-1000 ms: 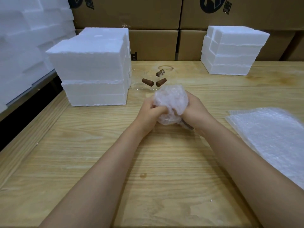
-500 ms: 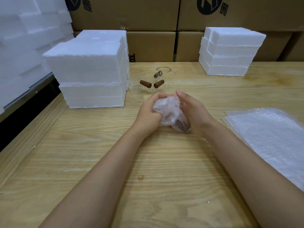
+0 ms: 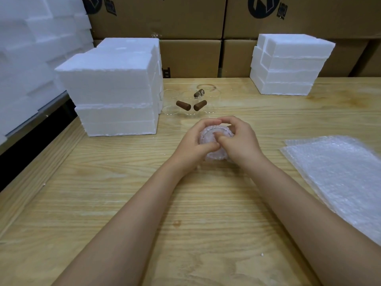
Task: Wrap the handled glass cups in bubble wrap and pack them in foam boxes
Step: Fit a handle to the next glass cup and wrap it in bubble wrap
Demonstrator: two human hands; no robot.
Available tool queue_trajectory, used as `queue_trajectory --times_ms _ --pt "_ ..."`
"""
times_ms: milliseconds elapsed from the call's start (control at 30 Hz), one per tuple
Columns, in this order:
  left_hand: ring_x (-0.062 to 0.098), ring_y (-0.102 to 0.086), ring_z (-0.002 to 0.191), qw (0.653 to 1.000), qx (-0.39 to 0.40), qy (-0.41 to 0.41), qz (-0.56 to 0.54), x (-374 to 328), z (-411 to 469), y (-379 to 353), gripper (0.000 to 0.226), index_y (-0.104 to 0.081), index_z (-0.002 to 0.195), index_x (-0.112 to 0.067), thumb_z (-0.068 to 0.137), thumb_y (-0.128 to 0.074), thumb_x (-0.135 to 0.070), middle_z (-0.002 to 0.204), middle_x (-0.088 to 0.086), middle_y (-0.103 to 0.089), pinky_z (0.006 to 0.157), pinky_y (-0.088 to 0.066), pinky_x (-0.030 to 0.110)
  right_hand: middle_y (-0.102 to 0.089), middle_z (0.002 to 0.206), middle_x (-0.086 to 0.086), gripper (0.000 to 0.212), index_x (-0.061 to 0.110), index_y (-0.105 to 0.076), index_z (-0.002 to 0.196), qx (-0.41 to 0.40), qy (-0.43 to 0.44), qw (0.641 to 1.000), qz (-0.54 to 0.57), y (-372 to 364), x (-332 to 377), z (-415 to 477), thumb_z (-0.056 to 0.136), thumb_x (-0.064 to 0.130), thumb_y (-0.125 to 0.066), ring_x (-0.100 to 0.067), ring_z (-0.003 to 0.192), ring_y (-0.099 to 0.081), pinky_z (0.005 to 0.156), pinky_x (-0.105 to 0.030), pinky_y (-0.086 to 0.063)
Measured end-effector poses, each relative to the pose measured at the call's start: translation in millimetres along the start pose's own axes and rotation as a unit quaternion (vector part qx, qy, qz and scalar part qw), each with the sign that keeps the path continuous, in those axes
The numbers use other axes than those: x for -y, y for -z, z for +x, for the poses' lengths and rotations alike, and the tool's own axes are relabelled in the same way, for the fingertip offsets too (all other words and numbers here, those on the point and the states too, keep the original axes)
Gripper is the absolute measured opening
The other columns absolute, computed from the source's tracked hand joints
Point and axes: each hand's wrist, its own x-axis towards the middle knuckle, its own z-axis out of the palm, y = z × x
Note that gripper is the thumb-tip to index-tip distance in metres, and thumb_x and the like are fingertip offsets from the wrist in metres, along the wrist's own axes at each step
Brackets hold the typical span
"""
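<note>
Blocky white foam boxes [image 3: 115, 89] stand at the left. Clear glass cups [image 3: 190, 103] with brown handles sit behind the hands. The left hand [image 3: 193, 145] and right hand [image 3: 241, 141] both curl round the wrapped cup [image 3: 214, 155], bumpy and round, mid-table. Its glass is hard to see. Flat bubble wrap sheets [image 3: 340, 172] lie at the right, cut off.

A packing area in a warehouse: tall brown printed cardboard cartons [image 3: 156, 17] are stacked behind a pale wooden workbench [image 3: 103, 182] bearing white foam boxes [image 3: 115, 87] and a pile of clear bubble-wrap sheets [image 3: 338, 174].
</note>
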Motion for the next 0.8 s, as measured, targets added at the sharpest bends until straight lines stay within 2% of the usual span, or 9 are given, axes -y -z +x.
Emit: queue_trajectory --times_ms 133,233,333,400,467,533,667,733,800 --pt "0.008 -0.065 0.096 0.996 -0.068 0.002 0.061 3 3 -1 0.044 -0.057 0.119 -0.018 0.083 -0.058 0.008 0.107 0.001 -0.067 0.082 -0.054 0.021 -0.065 0.092 0.015 0.034 0.043 -0.060 0.088 0.018 0.023 0.999 0.034 -1 6 -6 0.080 0.010 -0.064 0.002 0.082 -0.062 0.062 -0.005 -0.045" --pt "0.010 -0.066 0.091 0.988 -0.120 0.003 0.102 5 6 2 0.049 -0.061 0.103 -0.030 0.077 -0.052 0.010 0.098 -0.005 -0.069 0.074 -0.055 0.019 -0.067 0.102 0.009 0.033 0.034 -0.061 0.103 0.072 0.033 0.994 0.079 -2 9 -9 0.082 0.009 -0.066 -0.008 0.096 -0.064 0.081 -0.023 -0.052" --pt "0.004 -0.062 0.094 0.978 -0.167 -0.009 0.125 3 6 2 0.056 -0.064 0.099 -0.034 0.072 -0.048 0.012 0.099 -0.009 -0.068 0.074 -0.048 0.009 -0.060 0.117 0.003 0.041 0.027 -0.055 0.120 0.078 0.009 0.996 0.034 -9 9 -9 0.082 0.014 -0.064 -0.013 0.107 -0.058 0.091 -0.033 -0.049" --pt "0.007 -0.062 0.098 0.973 -0.190 -0.017 0.126 2 5 0 0.057 -0.066 0.101 -0.033 0.071 -0.048 0.012 0.103 -0.007 -0.067 0.081 -0.049 0.013 -0.062 0.107 0.002 0.031 0.023 -0.056 0.112 0.052 -0.024 0.998 -0.003 -12 8 -9 0.082 0.020 -0.064 -0.015 0.097 -0.059 0.080 -0.027 -0.050" --pt "0.008 -0.061 0.099 0.975 -0.184 -0.029 0.120 2 5 -1 0.055 -0.067 0.104 -0.029 0.071 -0.050 0.013 0.105 -0.006 -0.067 0.086 -0.049 0.015 -0.062 0.080 0.004 0.007 0.021 -0.056 0.084 0.012 -0.038 0.999 -0.012 -12 6 -9 0.082 0.020 -0.063 -0.014 0.072 -0.058 0.056 -0.015 -0.043" --pt "0.008 -0.062 0.101 0.981 -0.154 -0.046 0.110 2 3 -3 0.048 -0.067 0.108 -0.023 0.074 -0.059 0.010 0.106 -0.006 -0.067 0.087 -0.049 0.017 -0.056 0.066 0.004 0.018 0.019 -0.047 0.067 -0.026 -0.028 0.998 -0.041 -9 2 -9 0.080 0.014 -0.058 -0.012 0.058 -0.049 0.043 -0.013 -0.034" --pt "0.003 -0.061 0.097 0.979 -0.149 -0.057 0.128 1 3 -6 0.041 -0.066 0.107 -0.026 0.079 -0.059 0.003 0.100 -0.016 -0.066 0.084 -0.048 0.016 -0.054 0.062 0.002 0.020 0.018 -0.045 0.063 -0.049 -0.029 0.996 -0.071 -8 2 -9 0.079 0.014 -0.057 -0.012 0.055 -0.046 0.045 -0.022 -0.034" --pt "0.002 -0.061 0.092 0.975 -0.169 -0.053 0.137 2 3 -6 0.048 -0.065 0.101 -0.031 0.075 -0.052 0.007 0.096 -0.016 -0.065 0.077 -0.046 0.010 -0.055 0.062 0.005 0.020 0.021 -0.047 0.065 -0.042 -0.026 0.997 -0.062 -9 3 -10 0.078 0.018 -0.062 -0.009 0.054 -0.048 0.043 -0.016 -0.034" --pt "0.005 -0.062 0.089 0.969 -0.204 -0.040 0.130 3 4 -4 0.050 -0.064 0.094 -0.036 0.072 -0.049 0.008 0.094 -0.013 -0.067 0.072 -0.046 0.009 -0.059 0.070 0.007 0.014 0.028 -0.054 0.082 -0.005 -0.002 1.000 -0.018 -9 2 -13 0.079 0.029 -0.068 -0.002 0.058 -0.054 0.048 -0.010 -0.038"
